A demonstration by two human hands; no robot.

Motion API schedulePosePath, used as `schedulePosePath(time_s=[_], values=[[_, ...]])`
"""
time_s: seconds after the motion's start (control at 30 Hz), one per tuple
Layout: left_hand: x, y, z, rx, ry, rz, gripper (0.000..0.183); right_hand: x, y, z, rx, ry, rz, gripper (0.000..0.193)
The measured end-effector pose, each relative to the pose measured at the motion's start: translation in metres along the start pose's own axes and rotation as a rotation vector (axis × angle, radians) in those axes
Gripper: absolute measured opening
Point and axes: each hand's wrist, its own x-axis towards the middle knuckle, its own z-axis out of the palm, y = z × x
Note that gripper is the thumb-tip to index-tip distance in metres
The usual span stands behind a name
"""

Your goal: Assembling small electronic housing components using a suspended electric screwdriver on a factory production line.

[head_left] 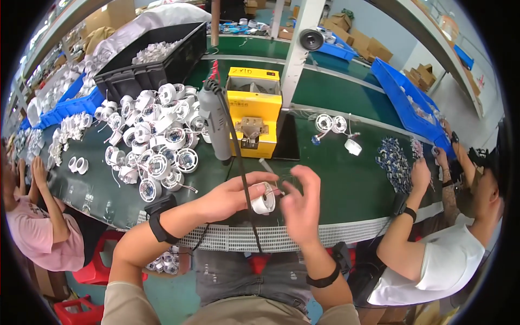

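My left hand (230,196) holds a small white round housing (264,201) on its side near the bench's front edge, its open face toward my right hand. A thin wire sticks out of the housing. Close by on the right, my right hand (303,211) has its fingers apart; the thumb is smeared by motion, and I see nothing in it. A grey electric screwdriver (215,124) hangs upright beyond my left hand, and a black cord (242,157) runs down in front of the housing. Behind stands a yellow screw feeder (253,111).
Left of the screwdriver lies a heap of white housings with wires (157,135). A black crate (157,59) stands behind it. Some loose housings (331,124) and a pile of blue parts (391,165) lie to the right. Co-workers sit on both sides, near blue bins (411,100).
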Motion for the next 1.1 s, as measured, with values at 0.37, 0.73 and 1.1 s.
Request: schedulePosePath(time_s=[0.37, 0.73, 1.1], values=[[0.000, -0.002, -0.016, 0.064, 0.159, 0.014, 0.038, 0.020, 0.008, -0.014, -0.052, -0.359, 0.451, 0.015], [0.004, -0.005, -0.017, -0.141, 0.247, -0.147, 0.047, -0.002, 0.008, -0.011, -0.294, -0.469, 0.105, 0.014], [0.004, -0.009, -0.018, -0.117, 0.217, -0.145, 0.050, -0.003, 0.000, 0.000, -0.205, -0.445, 0.235, 0.016]])
